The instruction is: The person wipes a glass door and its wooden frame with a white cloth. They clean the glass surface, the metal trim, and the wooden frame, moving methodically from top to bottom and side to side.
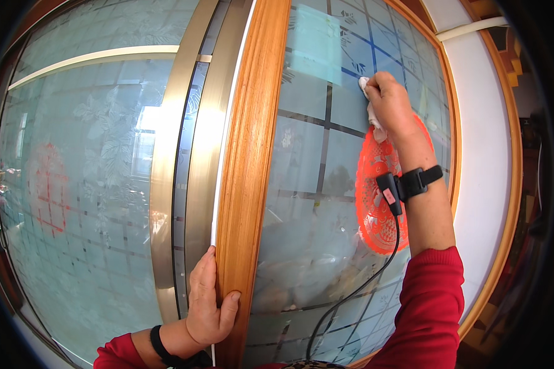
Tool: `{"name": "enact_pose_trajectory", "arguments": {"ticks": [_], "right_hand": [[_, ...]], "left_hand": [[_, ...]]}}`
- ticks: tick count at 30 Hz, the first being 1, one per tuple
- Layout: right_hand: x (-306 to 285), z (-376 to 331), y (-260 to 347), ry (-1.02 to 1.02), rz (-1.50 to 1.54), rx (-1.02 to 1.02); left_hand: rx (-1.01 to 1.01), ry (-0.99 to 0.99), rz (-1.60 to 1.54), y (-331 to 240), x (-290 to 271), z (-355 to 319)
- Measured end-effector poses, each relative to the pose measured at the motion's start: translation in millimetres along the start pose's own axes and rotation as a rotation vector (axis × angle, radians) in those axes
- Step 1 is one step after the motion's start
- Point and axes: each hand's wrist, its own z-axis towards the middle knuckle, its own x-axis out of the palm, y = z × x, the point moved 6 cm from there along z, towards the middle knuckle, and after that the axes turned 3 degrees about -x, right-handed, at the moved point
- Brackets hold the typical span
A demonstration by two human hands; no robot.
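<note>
My right hand [390, 106] is closed around a white cloth [375, 126] and presses it to the upper part of a frosted glass pane [301, 160] patterned with clear lines and small leaves. Part of the cloth hangs down below my fingers. A red paper-cut decoration [377, 203] is stuck on the glass, partly covered by my wrist and forearm. Lower down, my left hand [209, 301] rests against the edge of the wooden frame [252, 160], fingers stretched upward and thumb apart on the wood. Nothing is in my left hand.
To the left stands another frosted glass panel [98, 178] with metal profiles [206, 129] and a red reflection. A black strap with a small device [400, 187] sits on my right wrist, its cable [357, 292] trailing down before the glass. White wall [483, 154] lies right of the frame.
</note>
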Motion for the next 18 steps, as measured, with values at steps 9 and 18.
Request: {"name": "enact_pose_trajectory", "arguments": {"ticks": [9,18], "right_hand": [[5.1,14.6,-19.7,0.106,-0.066,0.141],[-1.5,31.4,-15.8,0.02,-0.061,0.252]], "left_hand": [[-0.016,0.015,0.001,-0.8,-1.2,-0.1],[-0.021,0.02,-0.015,-1.1,-2.0,-0.2]]}}
